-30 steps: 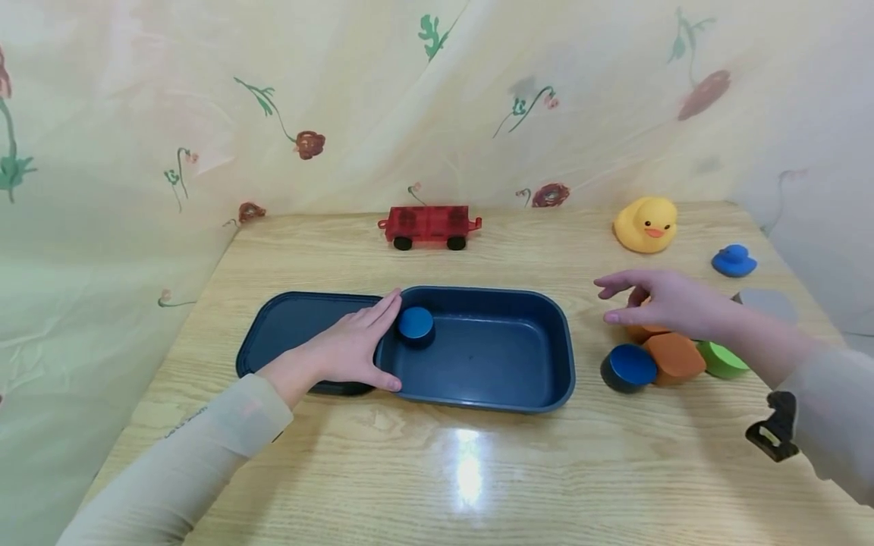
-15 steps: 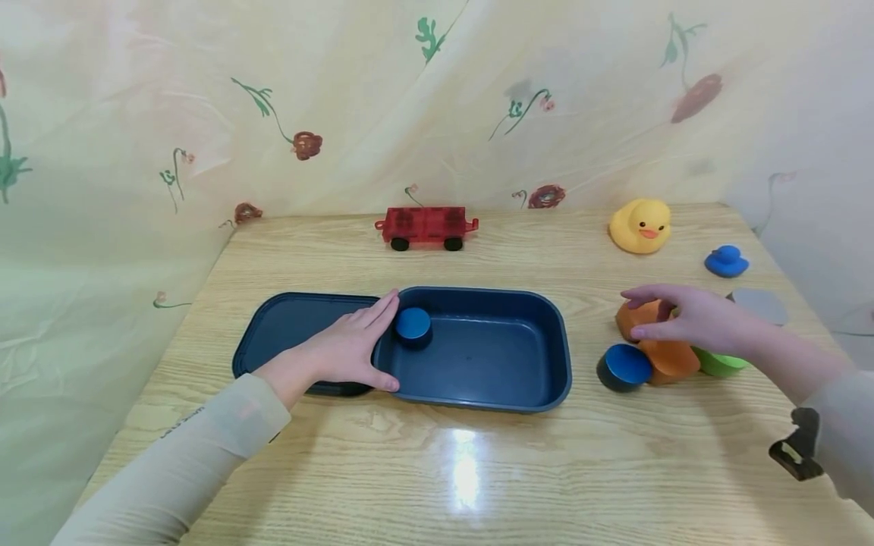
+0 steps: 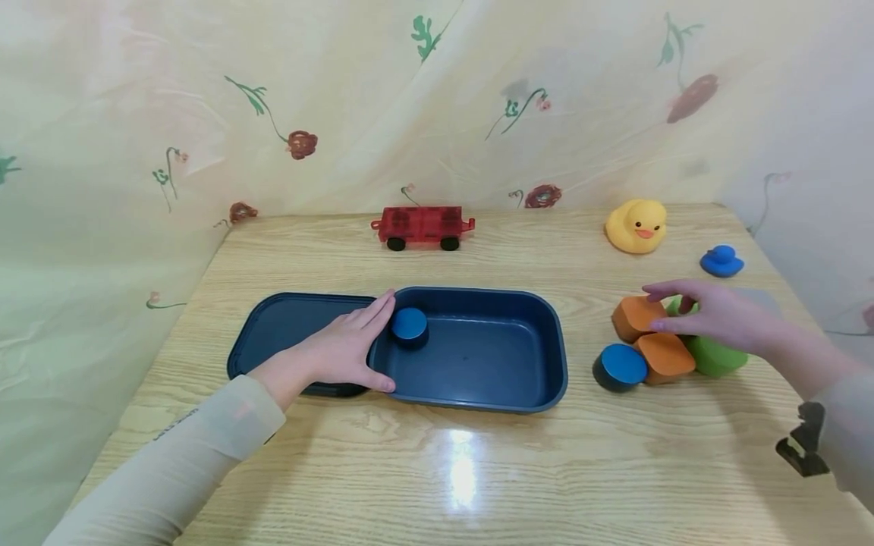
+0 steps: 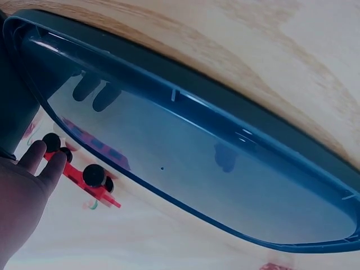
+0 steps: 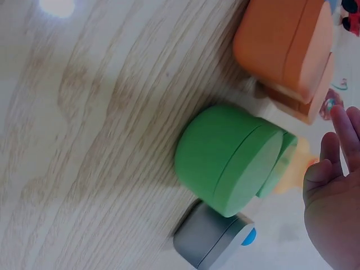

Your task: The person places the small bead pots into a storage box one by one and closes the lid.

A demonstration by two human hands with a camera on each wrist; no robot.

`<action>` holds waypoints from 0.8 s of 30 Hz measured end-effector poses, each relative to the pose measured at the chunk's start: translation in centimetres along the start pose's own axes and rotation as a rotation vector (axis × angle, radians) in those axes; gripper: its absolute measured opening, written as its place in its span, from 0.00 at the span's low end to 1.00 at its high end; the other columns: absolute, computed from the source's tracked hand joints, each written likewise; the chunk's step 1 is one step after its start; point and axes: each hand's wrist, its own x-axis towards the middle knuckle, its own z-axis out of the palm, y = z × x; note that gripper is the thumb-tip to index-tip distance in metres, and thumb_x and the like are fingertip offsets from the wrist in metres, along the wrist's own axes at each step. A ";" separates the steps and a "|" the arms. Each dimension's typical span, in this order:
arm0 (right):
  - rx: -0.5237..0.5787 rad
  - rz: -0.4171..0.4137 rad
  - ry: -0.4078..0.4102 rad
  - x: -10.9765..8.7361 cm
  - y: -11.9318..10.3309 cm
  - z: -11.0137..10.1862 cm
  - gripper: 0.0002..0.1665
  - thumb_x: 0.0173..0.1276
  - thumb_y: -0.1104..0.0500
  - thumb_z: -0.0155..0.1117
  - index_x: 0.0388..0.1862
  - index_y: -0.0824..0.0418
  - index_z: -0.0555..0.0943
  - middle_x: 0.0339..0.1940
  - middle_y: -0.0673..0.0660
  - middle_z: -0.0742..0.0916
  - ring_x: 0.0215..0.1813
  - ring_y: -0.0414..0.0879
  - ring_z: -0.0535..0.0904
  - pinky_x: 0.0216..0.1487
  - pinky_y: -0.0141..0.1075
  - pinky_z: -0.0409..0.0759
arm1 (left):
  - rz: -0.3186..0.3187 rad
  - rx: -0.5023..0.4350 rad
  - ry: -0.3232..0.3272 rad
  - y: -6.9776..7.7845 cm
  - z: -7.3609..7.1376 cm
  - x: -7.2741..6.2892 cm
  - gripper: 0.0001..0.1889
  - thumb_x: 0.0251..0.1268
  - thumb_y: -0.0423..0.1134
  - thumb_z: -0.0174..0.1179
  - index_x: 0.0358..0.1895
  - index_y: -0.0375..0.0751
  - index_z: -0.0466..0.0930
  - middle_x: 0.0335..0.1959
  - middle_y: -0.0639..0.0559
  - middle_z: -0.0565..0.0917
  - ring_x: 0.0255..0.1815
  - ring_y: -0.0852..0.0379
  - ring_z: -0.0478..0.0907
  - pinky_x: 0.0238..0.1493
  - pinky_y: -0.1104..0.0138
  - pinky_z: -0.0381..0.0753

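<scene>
R hand (image 3: pixel 713 315) now farther right of blue box (image 3: pixel 478 371) than a sec ago, thumb & fingers apart, holding nothing; orange blocks (image 3: pixel 665 358), right of box, thus less covered, none gripped yet. L hand (image 3: pixel 347 345), fingers spread, at box's left rim. Free tabletop (image 3: pixel 505 470) nr box's front edge; gap btwn its right edge & blue cyl (image 3: pixel 620 368).

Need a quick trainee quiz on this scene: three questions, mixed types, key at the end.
1. True or false: a blue-topped container stands inside the dark blue box.
2. Where is the red wagon? a) inside the box b) on the table, beyond the box c) on the table, nearer the camera than the box
3. Which of the hands is nearer the yellow duck?

Key: 1. True. 2. b. 3. The right hand.
</scene>
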 end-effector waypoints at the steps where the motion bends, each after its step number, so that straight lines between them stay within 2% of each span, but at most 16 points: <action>1: -0.005 0.002 -0.003 0.0 0.1 0.0 0.36 0.62 0.46 0.66 0.63 0.64 0.72 0.54 0.59 0.80 0.39 0.42 0.72 0.33 0.33 0.72 | 0.001 -0.002 0.000 0.0 0.0 0.0 0.64 0.46 0.73 0.59 0.74 0.46 0.26 0.75 0.56 0.27 0.75 0.45 0.39 0.68 0.46 0.47; 7: -0.025 0.020 -0.023 0.3 0.4 0.2 0.39 0.59 0.43 0.67 0.63 0.63 0.72 0.55 0.60 0.80 0.43 0.50 0.73 0.36 0.33 0.72 | 0.010 0.005 0.008 -0.2 0.2 0.0 0.64 0.46 0.73 0.59 0.74 0.47 0.25 0.75 0.56 0.27 0.74 0.45 0.39 0.68 0.46 0.48; 16: -0.016 -0.002 -0.028 0.8 0.2 0.3 0.39 0.60 0.43 0.67 0.63 0.66 0.72 0.57 0.64 0.78 0.46 0.51 0.76 0.40 0.32 0.73 | 0.001 -0.013 0.006 -0.4 0.3 0.1 0.64 0.46 0.72 0.59 0.74 0.48 0.25 0.74 0.58 0.25 0.74 0.44 0.39 0.67 0.45 0.48; 21: -0.023 -0.012 -0.025 1.3 0.0 0.4 0.39 0.60 0.43 0.67 0.63 0.66 0.71 0.55 0.63 0.79 0.41 0.49 0.74 0.36 0.32 0.73 | 0.007 -0.010 0.011 -0.5 0.3 0.2 0.63 0.46 0.73 0.58 0.74 0.48 0.25 0.74 0.58 0.26 0.74 0.45 0.39 0.67 0.45 0.48; 24: -0.025 -0.003 -0.033 1.6 0.0 0.5 0.41 0.59 0.42 0.66 0.64 0.65 0.70 0.56 0.62 0.78 0.44 0.51 0.73 0.37 0.33 0.73 | 0.008 -0.007 0.013 -0.5 0.4 0.2 0.64 0.46 0.73 0.58 0.74 0.48 0.25 0.74 0.58 0.26 0.75 0.45 0.39 0.67 0.45 0.48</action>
